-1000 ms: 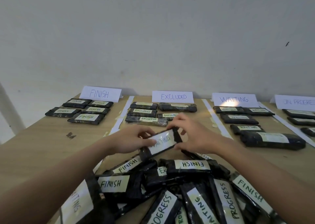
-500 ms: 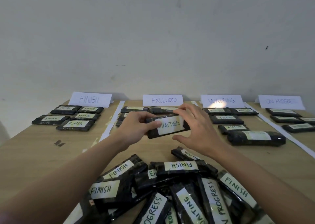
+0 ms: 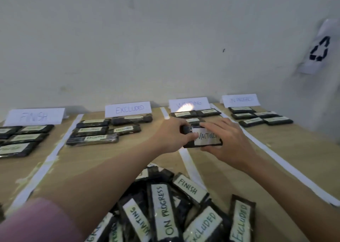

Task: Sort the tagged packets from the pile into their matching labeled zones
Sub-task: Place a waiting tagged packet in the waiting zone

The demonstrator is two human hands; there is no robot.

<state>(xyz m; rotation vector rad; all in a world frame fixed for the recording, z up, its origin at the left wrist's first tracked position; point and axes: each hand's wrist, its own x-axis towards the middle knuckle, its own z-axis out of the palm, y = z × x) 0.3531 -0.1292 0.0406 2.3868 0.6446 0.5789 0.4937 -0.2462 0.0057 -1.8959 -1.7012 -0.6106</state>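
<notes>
Two hands hold one black packet (image 3: 202,140) tagged WAITING above the bench's far middle, in front of the WAITING sign (image 3: 189,104). Left hand (image 3: 172,136) pinches its left end; right hand (image 3: 223,142) curls round its right end. It looks light, slightly soft and glossy, so probably slippery; the short ends seem the safest hold. Sorted waiting packets (image 3: 195,113) lie just beyond, crowding the landing spot. Unsorted pile (image 3: 176,205) sits at the near edge.

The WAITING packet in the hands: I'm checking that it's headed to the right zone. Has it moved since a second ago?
Yes. The WAITING packet has moved from above the pile rightwards over the white tape line, toward the WAITING sign.
</notes>
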